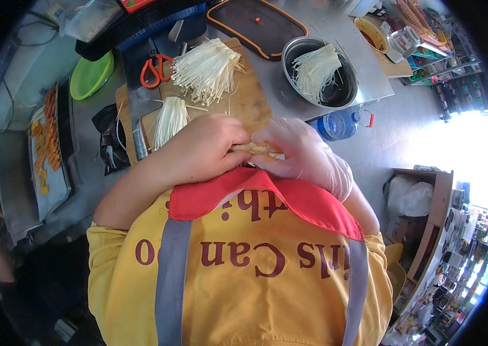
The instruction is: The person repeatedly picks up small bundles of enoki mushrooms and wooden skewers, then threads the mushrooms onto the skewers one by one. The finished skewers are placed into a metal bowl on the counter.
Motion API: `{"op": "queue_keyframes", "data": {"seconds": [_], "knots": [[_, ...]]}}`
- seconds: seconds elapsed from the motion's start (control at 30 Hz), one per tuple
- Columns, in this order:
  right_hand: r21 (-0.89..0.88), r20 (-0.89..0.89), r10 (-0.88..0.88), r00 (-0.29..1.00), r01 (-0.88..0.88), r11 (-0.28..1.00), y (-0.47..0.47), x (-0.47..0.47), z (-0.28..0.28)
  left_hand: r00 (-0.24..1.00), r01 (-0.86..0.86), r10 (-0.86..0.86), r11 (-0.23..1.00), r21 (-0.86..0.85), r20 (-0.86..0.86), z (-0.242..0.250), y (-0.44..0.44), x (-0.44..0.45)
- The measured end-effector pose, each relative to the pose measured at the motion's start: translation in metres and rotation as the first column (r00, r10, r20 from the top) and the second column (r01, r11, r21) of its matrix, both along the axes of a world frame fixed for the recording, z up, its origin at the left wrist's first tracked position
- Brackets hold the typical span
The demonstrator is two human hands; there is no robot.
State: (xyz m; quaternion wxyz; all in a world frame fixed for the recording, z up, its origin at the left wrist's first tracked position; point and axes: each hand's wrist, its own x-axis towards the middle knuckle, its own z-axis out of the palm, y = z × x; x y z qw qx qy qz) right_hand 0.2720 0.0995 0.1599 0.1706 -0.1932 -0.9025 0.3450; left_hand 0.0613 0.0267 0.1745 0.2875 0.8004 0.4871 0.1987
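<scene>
My left hand [213, 142], bare, and my right hand [300, 151], in a thin clear glove, meet close to my chest. Between their fingers both grip a pale, knobbly piece of food [252, 148], mostly covered by the fingers; its kind cannot be told. Beyond them, a fan of enoki mushrooms [207, 69] on wooden skewers lies on a wooden cutting board [248, 101]. A smaller skewered enoki bunch [170, 119] lies beside my left forearm. Another bunch [316, 71] rests in a steel bowl [352, 93] at the right.
Orange-handled scissors [155, 71] lie left of the large bunch. A dark tray with an orange rim [261, 26] is at the back. A green bowl [91, 77] and a tray of skewered food [49, 147] stand left. A water jug [337, 125] is below the steel table's right edge.
</scene>
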Motion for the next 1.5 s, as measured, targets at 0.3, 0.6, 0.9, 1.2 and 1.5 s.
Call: {"op": "queue_keyframes", "data": {"seconds": [0.3,0.6,0.9,1.2,1.5], "knots": [[-0.041,0.183,-0.049,0.982,0.057,0.997,-0.005,-0.001,-0.001,0.997,-0.077,0.078,0.996,0.049,-0.005,0.008,-0.006,0.001],[-0.072,-0.002,-0.047,0.999,0.047,0.996,-0.010,0.001,0.006,0.999,-0.002,0.004,0.998,0.066,-0.033,0.014,-0.009,0.003],[-0.212,-0.072,-0.141,0.987,0.123,0.970,-0.016,0.011,0.015,0.997,-0.071,0.068,0.996,0.060,0.040,0.007,-0.010,0.000],[-0.077,0.071,-0.086,0.994,0.091,0.993,0.002,0.006,0.020,0.998,-0.060,0.059,0.993,0.098,0.021,0.016,0.004,-0.010],[0.066,0.246,-0.096,0.965,0.082,0.994,0.017,-0.004,0.034,0.992,-0.045,0.062,0.988,0.150,-0.111,0.030,0.024,-0.022]]}}
